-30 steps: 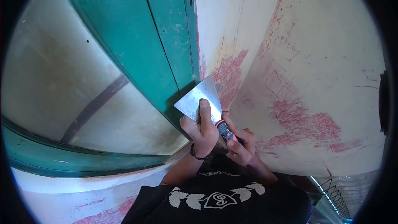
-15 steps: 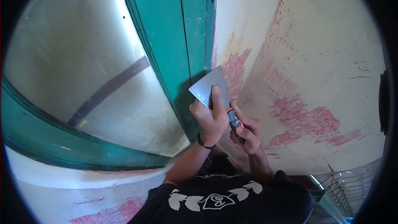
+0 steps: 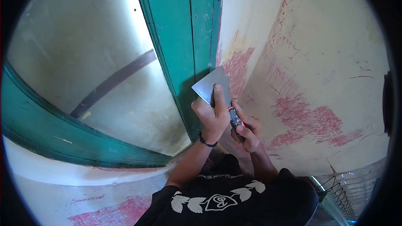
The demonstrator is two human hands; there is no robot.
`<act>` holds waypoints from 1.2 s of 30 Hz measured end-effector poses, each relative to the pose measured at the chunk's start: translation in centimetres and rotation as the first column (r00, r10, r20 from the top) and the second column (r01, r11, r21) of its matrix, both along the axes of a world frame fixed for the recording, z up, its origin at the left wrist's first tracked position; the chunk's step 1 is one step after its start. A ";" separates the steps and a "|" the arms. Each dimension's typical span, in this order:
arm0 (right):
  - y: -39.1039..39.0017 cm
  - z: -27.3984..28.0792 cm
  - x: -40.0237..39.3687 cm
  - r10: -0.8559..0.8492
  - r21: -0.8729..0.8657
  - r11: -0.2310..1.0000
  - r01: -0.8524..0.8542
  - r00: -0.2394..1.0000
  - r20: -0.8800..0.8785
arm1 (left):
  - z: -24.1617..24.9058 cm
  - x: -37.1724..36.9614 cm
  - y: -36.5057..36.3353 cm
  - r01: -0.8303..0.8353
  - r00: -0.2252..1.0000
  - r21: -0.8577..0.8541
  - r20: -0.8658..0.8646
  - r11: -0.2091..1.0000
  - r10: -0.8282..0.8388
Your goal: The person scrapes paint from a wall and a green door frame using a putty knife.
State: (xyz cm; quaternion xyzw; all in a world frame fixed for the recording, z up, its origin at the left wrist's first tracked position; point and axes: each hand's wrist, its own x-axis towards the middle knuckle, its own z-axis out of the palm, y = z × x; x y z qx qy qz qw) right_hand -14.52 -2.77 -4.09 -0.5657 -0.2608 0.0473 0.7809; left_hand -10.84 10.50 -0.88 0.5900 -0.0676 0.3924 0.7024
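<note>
While raised to the wall (image 3: 318,50), both hands clamped on scraper (image 3: 213,84): left hand (image 3: 211,115) atop blade, right hand (image 3: 247,130) round handle.

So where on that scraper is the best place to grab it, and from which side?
Probably by the orange-and-black handle, coming from below, at the end away from the wall. The scraper points up with its wide flat blade at the edge of the green frame; the narrow handle suits a wrapped fist, as the right hand shows. The left hand presses a finger flat on the blade.

scraper handle (image 3: 236,121) mostly hidden in right hand (image 3: 247,132), blade (image 3: 212,86) partly under left thumb
</note>
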 end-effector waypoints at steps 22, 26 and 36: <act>-0.2 0.1 0.5 -0.051 -0.063 0.997 0.054 0.997 0.060 | 1.0 0.6 -0.6 -0.106 0.993 -0.075 0.051 0.991 0.110; -0.3 -0.2 0.8 -0.037 -0.092 0.995 0.049 0.991 0.126 | 1.9 0.2 -0.4 -0.046 0.998 -0.065 0.040 0.997 0.049; -0.2 0.9 1.2 -0.012 -0.213 0.975 0.062 0.973 0.229 | 1.0 -0.1 0.0 0.009 0.993 -0.144 -0.117 0.990 -0.026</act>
